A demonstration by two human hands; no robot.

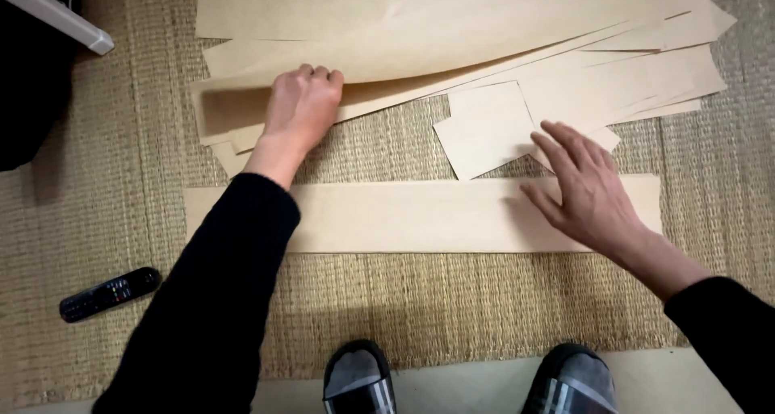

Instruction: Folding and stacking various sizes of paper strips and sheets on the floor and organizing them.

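Tan paper sheets (pixel 452 27) lie in a loose pile on a woven mat (pixel 420 301). My left hand (pixel 303 103) is curled over the edge of a folded sheet at the pile's near left, gripping it. My right hand (pixel 585 190) hovers flat with fingers spread over the right part of a long paper strip (pixel 404 216) that lies crosswise in front of me. A small cut paper piece (pixel 484 131) rests just beyond that hand. Black sleeves cover both arms.
A black remote control (pixel 109 293) lies on the mat at the near left. My two feet in grey slippers (pixel 359 379) (pixel 571 379) stand at the bottom edge. A dark object with a white bar (pixel 60 14) sits at the far left.
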